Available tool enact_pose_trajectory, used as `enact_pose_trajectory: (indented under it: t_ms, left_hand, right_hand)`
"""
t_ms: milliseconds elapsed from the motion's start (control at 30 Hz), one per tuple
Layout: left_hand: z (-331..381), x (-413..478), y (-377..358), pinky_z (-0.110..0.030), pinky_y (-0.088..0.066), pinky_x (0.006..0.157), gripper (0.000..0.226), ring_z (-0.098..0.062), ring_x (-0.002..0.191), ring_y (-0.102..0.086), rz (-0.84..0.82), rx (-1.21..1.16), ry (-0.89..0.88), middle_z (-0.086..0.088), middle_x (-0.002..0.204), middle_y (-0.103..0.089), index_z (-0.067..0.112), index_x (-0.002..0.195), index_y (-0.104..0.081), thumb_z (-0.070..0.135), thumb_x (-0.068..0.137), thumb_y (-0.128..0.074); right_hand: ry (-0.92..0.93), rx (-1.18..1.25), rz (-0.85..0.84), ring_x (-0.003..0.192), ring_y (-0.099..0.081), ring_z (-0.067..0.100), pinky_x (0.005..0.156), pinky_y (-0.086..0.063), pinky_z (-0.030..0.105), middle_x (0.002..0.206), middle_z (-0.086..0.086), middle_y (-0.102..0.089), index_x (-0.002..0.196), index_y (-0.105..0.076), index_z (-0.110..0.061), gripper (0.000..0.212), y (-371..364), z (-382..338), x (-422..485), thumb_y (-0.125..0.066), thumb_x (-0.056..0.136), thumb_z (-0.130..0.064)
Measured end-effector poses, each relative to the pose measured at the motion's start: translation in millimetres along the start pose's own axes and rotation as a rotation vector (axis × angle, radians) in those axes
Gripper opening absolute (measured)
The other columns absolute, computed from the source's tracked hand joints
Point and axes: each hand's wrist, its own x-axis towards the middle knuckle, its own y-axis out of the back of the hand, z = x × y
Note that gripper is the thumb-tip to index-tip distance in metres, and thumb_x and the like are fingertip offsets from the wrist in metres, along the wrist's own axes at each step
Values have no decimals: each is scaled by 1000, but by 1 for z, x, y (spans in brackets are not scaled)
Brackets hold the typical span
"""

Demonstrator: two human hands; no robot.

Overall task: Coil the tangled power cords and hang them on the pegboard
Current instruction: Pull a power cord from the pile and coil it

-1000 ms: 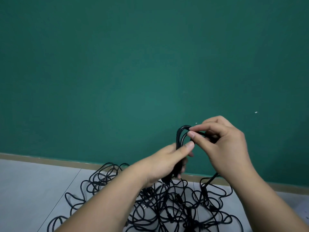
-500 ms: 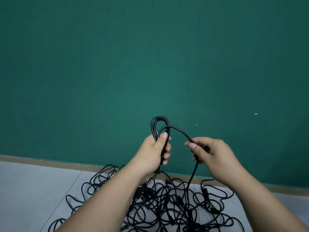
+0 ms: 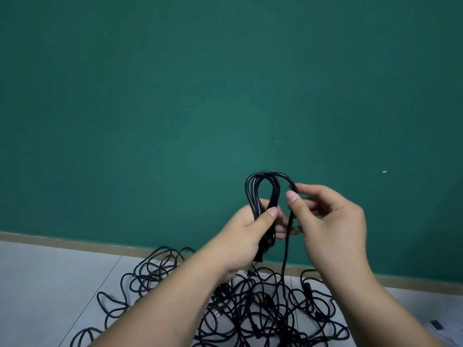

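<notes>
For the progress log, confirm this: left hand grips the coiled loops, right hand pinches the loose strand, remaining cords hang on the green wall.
Wrong in one part: the head view shows the remaining cords lying tangled on the floor. The left hand does grip the coiled loops, and the right hand pinches the loose strand.

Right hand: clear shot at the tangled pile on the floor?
Likely yes: nothing stands between the right hand and the tangled pile below. But it pinches a strand leading to the coil in the left hand, so it must let go first.
</notes>
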Motion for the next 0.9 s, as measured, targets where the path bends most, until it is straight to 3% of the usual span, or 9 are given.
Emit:
enact_pose_trajectory:
  t_ms: [133, 200, 267, 400, 500, 567, 733, 800, 900]
  left_hand:
    - [5, -4, -5, -32, -57, 91, 17, -33, 101, -76, -69, 1, -9, -14, 104, -76, 5, 114, -49, 18, 115, -37]
    - [5, -4, -1, -38, -58, 96, 22, -41, 103, -74, -95, 52, -7, -27, 112, -73, 0, 120, -47, 19, 116, -37]
    - [5, -5, 2, -48, -59, 98, 25, -45, 97, -72, -131, 104, -6, -29, 108, -70, -3, 121, -47, 19, 115, -38]
    - [7, -9, 4, -37, -53, 77, 17, -23, 77, -60, -236, 243, 5, 0, 84, -62, 10, 110, -53, 20, 114, -40]
    - [8, -9, 4, -35, -47, 72, 21, -17, 71, -50, -237, 234, 54, 0, 82, -51, 28, 100, -60, 22, 111, -43]
    - [6, -8, 4, -37, -46, 72, 26, -15, 69, -49, -214, 316, 58, 0, 80, -48, 26, 94, -56, 17, 113, -41]
    - [5, -9, 4, -42, -53, 71, 22, -16, 71, -52, -269, 684, 49, -6, 82, -57, 35, 93, -50, 24, 111, -43]
    - [5, -10, 4, -32, -47, 65, 25, -11, 67, -48, -293, 739, 42, 1, 79, -55, 36, 89, -46, 26, 111, -45]
    - [2, -10, 8, -24, -40, 64, 24, 0, 62, -45, -319, 774, 38, 13, 76, -52, 39, 89, -46, 29, 111, -49]
  right_hand:
    - [-10, -35, 1, 49, -63, -4, 51, -54, 15, 63, -5, -68, 95, -80, -20, 5, 4, -7, 3, -77, 96, -17]
    - [-59, -3, -53, 43, -59, -8, 43, -44, 6, 55, -9, -67, 94, -78, -14, 7, 3, -14, -1, -72, 99, -12]
    - [21, -145, -87, 44, -59, -8, 45, -38, 1, 51, -14, -66, 88, -76, -24, 15, 3, -13, -3, -70, 101, -18]
    - [111, -450, -122, 63, -63, -4, 59, -39, 6, 58, -9, -68, 82, -76, -32, 23, 7, -3, 2, -66, 102, -30]
    - [127, -576, -201, 72, -61, 10, 62, -39, 21, 72, -8, -66, 78, -67, -23, 37, 7, 5, 5, -50, 108, -36]
    - [98, -597, -298, 78, -59, 13, 66, -36, 30, 81, -5, -62, 80, -59, -25, 42, 2, 5, 3, -38, 109, -46]
    - [7, -572, -422, 98, -65, 14, 86, -51, 36, 105, -9, -68, 142, -42, -37, 60, 1, 7, 1, -41, 95, -74]
    - [37, -571, -460, 83, -67, 12, 81, -55, 39, 89, -8, -72, 134, -44, -53, 45, 7, 10, 5, -44, 94, -74]
    - [31, -517, -507, 69, -61, 14, 71, -53, 39, 75, -3, -68, 106, -57, -46, 21, 12, 16, 13, -50, 99, -64]
